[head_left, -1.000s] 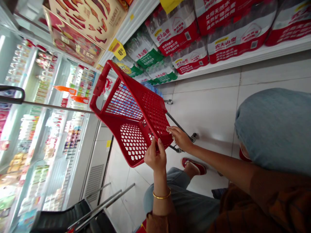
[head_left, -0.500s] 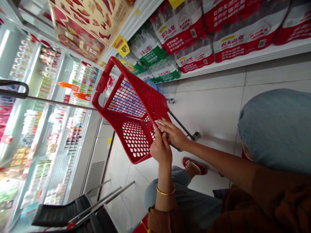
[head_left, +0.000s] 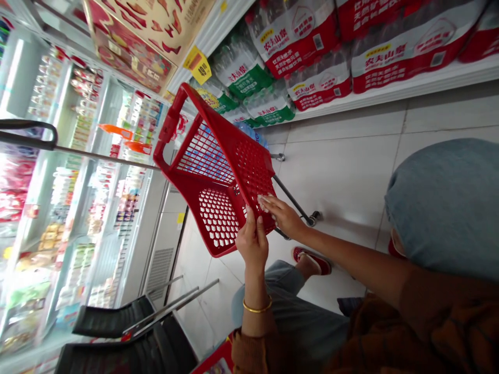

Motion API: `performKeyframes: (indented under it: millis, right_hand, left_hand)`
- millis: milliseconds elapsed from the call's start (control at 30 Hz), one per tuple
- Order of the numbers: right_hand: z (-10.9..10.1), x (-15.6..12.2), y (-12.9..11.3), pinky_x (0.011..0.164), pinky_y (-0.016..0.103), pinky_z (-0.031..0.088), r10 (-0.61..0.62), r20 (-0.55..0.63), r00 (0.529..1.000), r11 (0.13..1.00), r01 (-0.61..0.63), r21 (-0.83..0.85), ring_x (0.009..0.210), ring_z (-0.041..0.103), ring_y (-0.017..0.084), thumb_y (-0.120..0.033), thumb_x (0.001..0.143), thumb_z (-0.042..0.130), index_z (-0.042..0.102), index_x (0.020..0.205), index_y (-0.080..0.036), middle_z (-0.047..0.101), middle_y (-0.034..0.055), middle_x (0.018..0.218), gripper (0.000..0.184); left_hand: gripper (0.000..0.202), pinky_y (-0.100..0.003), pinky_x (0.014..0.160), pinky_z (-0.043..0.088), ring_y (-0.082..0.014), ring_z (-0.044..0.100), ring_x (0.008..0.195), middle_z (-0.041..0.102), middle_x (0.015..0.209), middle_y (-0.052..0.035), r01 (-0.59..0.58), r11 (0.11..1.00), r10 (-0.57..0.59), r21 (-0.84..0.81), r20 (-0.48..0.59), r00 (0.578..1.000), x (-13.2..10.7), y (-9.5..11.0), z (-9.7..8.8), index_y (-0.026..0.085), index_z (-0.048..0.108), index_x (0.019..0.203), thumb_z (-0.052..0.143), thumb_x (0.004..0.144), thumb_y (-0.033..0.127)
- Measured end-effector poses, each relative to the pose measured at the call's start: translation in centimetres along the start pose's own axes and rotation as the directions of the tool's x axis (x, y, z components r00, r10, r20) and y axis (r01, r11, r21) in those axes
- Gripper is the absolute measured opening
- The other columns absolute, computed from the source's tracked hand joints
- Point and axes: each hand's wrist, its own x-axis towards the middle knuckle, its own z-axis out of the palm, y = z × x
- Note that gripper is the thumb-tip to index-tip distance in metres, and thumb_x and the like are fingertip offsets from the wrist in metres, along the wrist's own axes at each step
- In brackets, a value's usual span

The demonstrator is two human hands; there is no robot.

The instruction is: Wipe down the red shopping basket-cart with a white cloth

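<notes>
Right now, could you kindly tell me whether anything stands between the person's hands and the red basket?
Nothing visible does: the left hand and the right hand are both already touching the side of the red plastic shopping basket, with no object between either hand and it.

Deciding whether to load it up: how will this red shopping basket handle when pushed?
The red plastic basket probably feels light yet stiff, with moulded mesh walls. Its small castors should roll easily on the tile floor. Its long metal handle may tip it if yanked.
</notes>
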Motion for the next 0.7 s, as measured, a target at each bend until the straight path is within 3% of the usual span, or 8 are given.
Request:
performKeyframes:
  millis: [133,233,333,433,533,600,700]
  right_hand:
    - [0.5,-1.2,0.5,0.113,0.047,0.038,0.013,-0.001,1.000,1.000,-0.013,0.001,0.136,0.042,0.020,0.001,0.089,0.037,0.028,0.149,-0.032,0.046,0.0065,0.146,0.070]
    - [0.7,-1.7,0.5,0.113,0.048,0.038,0.004,0.020,1.000,1.000,-0.004,0.010,0.139,0.039,0.021,0.002,0.087,0.038,0.028,0.149,-0.032,0.046,0.0064,0.147,0.072]
    - [0.9,-2.2,0.8,0.114,0.048,0.038,-0.003,0.017,1.000,1.000,0.003,0.016,0.138,0.039,0.021,0.003,0.086,0.038,0.030,0.149,-0.032,0.048,0.0056,0.145,0.072]
    - [1.2,-3.0,1.6,0.113,0.049,0.039,0.012,-0.002,1.000,1.000,-0.012,0.013,0.137,0.040,0.023,0.002,0.087,0.038,0.035,0.147,-0.030,0.051,0.0066,0.142,0.068]
    - [1.4,-3.5,2.0,0.110,0.050,0.042,0.043,-0.036,0.998,0.999,-0.043,0.017,0.135,0.044,0.024,-0.002,0.090,0.038,0.042,0.143,-0.027,0.054,0.0085,0.137,0.059]
    - [1.4,-3.3,1.5,0.108,0.049,0.045,0.071,-0.061,0.996,0.997,-0.069,0.022,0.131,0.047,0.024,-0.005,0.092,0.038,0.045,0.141,-0.027,0.056,0.0092,0.134,0.055]
    - [1.3,-2.2,-0.8,0.106,0.047,0.047,0.094,-0.102,0.990,0.995,-0.090,0.045,0.128,0.050,0.023,-0.009,0.094,0.039,0.043,0.142,-0.026,0.056,0.0114,0.132,0.051]
  left_hand:
    - [0.044,-0.030,0.070,0.053,-0.0192,0.070,0.082,0.070,0.114,-0.0164,-0.234,0.959,0.227,0.157,0.063,0.972,0.4,-1.1,-1.9,0.013,0.050,0.136,0.051,0.094,0.026]
    - [0.042,-0.041,0.088,0.051,-0.0261,0.067,0.099,0.073,0.104,-0.0128,-0.476,0.840,0.450,0.260,0.155,0.879,1.7,-2.1,-3.7,0.016,0.057,0.128,0.060,0.088,0.028]
    - [0.036,-0.047,0.096,0.048,-0.0299,0.063,0.106,0.071,0.097,-0.0107,-0.571,0.773,0.536,0.276,0.196,0.821,3.6,-2.7,-4.8,0.019,0.064,0.117,0.064,0.084,0.034]
    - [0.040,-0.051,0.104,0.043,-0.0316,0.052,0.124,0.066,0.115,-0.0134,-0.605,0.777,0.554,0.174,0.269,0.788,5.2,-2.6,-4.5,0.019,0.058,0.124,0.060,0.086,0.031]
    - [0.049,-0.055,0.112,0.035,-0.0295,0.038,0.137,0.054,0.136,-0.0159,-0.572,0.820,0.522,0.008,0.400,0.754,5.7,-2.3,-3.4,0.017,0.042,0.140,0.049,0.092,0.025]
    - [0.050,-0.058,0.114,0.030,-0.0278,0.035,0.140,0.052,0.140,-0.0150,-0.511,0.859,0.475,-0.048,0.449,0.756,5.5,-2.1,-2.7,0.018,0.035,0.144,0.043,0.095,0.023]
    - [0.051,-0.059,0.114,0.029,-0.0272,0.031,0.142,0.048,0.144,-0.0144,-0.411,0.909,0.391,-0.063,0.468,0.793,4.8,-1.9,-2.3,0.019,0.033,0.146,0.040,0.096,0.024]
